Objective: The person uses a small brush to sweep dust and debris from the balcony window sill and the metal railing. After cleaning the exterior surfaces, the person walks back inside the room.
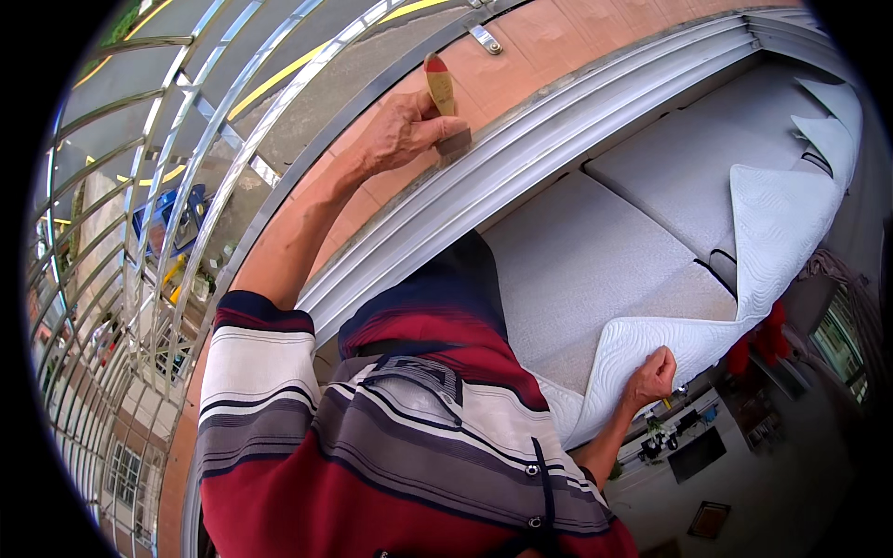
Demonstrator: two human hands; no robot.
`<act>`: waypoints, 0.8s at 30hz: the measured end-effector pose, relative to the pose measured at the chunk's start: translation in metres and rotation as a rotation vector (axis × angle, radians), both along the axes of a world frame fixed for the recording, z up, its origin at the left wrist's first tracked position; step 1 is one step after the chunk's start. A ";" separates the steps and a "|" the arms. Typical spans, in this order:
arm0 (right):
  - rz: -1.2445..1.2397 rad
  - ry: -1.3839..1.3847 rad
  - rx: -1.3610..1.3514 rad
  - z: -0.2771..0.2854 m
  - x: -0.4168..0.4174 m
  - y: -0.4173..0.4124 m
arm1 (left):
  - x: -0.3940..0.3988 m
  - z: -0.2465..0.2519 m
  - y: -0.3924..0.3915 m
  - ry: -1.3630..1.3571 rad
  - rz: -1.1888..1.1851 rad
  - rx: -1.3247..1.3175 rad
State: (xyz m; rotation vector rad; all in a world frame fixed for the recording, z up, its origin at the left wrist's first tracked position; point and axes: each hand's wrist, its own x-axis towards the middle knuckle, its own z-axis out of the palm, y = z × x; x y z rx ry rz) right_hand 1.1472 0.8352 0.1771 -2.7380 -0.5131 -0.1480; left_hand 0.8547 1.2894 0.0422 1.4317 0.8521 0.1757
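Observation:
My left hand (411, 129) grips a flat scraper (441, 84) with a wooden, red-tipped handle. Its blade points down at the rough seam between the orange tiled ledge (370, 199) and the white metal window frame (516, 132). Motion blurs the blade's edge, so contact is hard to judge. Over on the right, my right hand (652, 380) is closed in a fist against the white quilted cover (628, 349) draped along the sofa back. No held object is plain in that fist; its palm side is hidden.
Shiny metal window bars (230, 132) run outside the ledge, with a street far below. A metal bracket (486, 40) is fixed to the ledge. Inside, grey sofa cushions (593, 244) adjoin the window frame. Beyond the sofa lies a room floor (781, 481).

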 end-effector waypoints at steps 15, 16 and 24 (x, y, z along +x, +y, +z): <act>-0.014 0.002 -0.035 0.001 -0.001 0.001 | 0.097 -0.014 0.033 -0.305 0.246 0.123; -0.003 -0.014 -0.044 0.000 0.000 0.001 | 0.098 -0.019 0.028 -0.305 0.202 0.131; 0.018 -0.027 -0.036 0.001 0.001 0.003 | 0.136 -0.018 0.077 -0.469 0.311 0.616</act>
